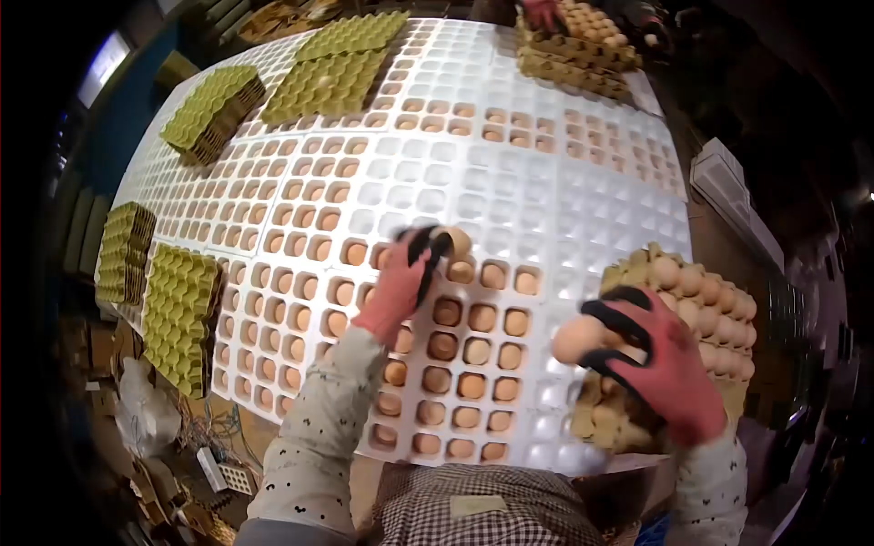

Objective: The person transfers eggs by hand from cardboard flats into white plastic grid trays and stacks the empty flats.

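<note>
My left hand [401, 282], in a pink glove with black fingertips, is closed on a brown egg [454, 241] above the white foam tray [543, 364]. Filled cells lie just below it, with eggs such as this egg [492, 275]. My right hand [663, 359], gloved alike, grips another egg [577, 340] beside the pulp egg tray stack [596, 423]. Rows of eggs [706, 289] sit on that stack behind the hand. Some of the stack is hidden under my right hand and blurred.
Green pulp trays [180, 314] are stacked along the left and far left of the table. At the far right, another person's gloved hand [543, 13] is at a second egg stack [583, 55]. A white foam piece [728, 187] stands beyond the right edge.
</note>
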The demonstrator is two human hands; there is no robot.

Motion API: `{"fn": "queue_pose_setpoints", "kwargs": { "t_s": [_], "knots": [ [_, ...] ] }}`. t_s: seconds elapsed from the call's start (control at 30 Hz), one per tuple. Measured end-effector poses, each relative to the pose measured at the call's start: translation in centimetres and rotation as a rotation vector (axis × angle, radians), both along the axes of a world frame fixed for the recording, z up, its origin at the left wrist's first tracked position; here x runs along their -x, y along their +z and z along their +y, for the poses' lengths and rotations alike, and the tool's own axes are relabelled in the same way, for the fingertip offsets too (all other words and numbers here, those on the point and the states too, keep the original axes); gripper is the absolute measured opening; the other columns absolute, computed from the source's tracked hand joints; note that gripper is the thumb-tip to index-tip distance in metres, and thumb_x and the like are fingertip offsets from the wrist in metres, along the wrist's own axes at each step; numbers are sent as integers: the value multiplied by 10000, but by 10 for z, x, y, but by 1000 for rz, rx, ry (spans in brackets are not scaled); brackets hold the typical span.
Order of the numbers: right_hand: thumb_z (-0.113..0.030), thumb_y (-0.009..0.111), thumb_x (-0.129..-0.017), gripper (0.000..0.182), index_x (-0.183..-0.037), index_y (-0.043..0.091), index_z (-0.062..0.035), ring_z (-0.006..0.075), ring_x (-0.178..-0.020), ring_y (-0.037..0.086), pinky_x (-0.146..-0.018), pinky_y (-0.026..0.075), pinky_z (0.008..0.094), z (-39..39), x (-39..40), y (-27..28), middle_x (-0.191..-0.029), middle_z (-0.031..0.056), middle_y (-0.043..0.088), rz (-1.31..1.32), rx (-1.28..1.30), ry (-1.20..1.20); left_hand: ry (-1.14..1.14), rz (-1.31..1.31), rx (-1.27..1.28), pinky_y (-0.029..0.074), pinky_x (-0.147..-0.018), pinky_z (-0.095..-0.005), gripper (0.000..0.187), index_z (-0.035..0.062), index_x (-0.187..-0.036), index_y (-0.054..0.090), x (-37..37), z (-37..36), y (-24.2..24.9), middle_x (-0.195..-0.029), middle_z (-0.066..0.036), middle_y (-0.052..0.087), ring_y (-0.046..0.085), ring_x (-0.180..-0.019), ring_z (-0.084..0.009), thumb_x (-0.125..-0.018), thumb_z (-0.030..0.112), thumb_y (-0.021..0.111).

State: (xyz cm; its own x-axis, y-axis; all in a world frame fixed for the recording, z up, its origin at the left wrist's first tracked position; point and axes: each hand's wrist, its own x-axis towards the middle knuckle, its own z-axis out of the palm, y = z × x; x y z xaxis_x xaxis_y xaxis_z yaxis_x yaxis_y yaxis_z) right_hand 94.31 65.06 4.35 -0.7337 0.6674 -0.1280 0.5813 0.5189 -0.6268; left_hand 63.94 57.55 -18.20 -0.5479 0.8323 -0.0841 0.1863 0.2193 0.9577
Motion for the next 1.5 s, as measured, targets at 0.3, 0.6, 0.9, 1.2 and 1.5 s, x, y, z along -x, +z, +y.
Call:
{"fn": "queue_pose_setpoints", "kwargs": {
  "t_s": [0.3,0.6,0.9,1.2,1.5],
  "knots": [
    [-365,751,-803,420,-1168,631,-196,288,-957,634,-768,535,395,66,171,-164,-1091,95,578,-426,-491,65,-265,783,221,520,-791,-444,410,158,-1204,611,98,33,23,-1238,-139,544,640,-935,-357,-836,299,726],
    [-397,651,-868,508,-1306,565,-154,310,-1115,536,-928,399,461,90,121,-211,-1201,103,570,-437,-460,-104,-83,908,0,354,-1023,-497,455,128,-1257,592,123,29,-44,-1258,-135,547,478,-1180,-357,-810,155,672],
    [-239,739,-799,395,-1145,650,-71,275,-961,650,-833,505,361,17,-62,44,-1041,95,658,-234,-442,-263,-202,840,-216,427,-975,-436,518,76,-1311,559,22,52,52,-1262,-162,552,524,-1147,-369,-815,66,705],
    [-73,707,-826,505,-1301,539,-53,253,-1054,612,-881,521,355,1,-204,-26,-1218,103,597,26,-265,-629,-921,959,-382,486,-824,-402,625,117,-1196,559,-231,66,157,-1044,-116,572,599,-949,-284,-654,251,841],
    [-207,813,-724,634,-1311,580,-147,346,-1057,605,-907,502,421,43,-314,-25,-1225,156,558,-387,-424,-429,-849,864,-250,510,-734,-373,648,100,-1146,591,-277,72,184,-1050,-119,613,619,-852,-298,-567,152,879]
  ]
}}
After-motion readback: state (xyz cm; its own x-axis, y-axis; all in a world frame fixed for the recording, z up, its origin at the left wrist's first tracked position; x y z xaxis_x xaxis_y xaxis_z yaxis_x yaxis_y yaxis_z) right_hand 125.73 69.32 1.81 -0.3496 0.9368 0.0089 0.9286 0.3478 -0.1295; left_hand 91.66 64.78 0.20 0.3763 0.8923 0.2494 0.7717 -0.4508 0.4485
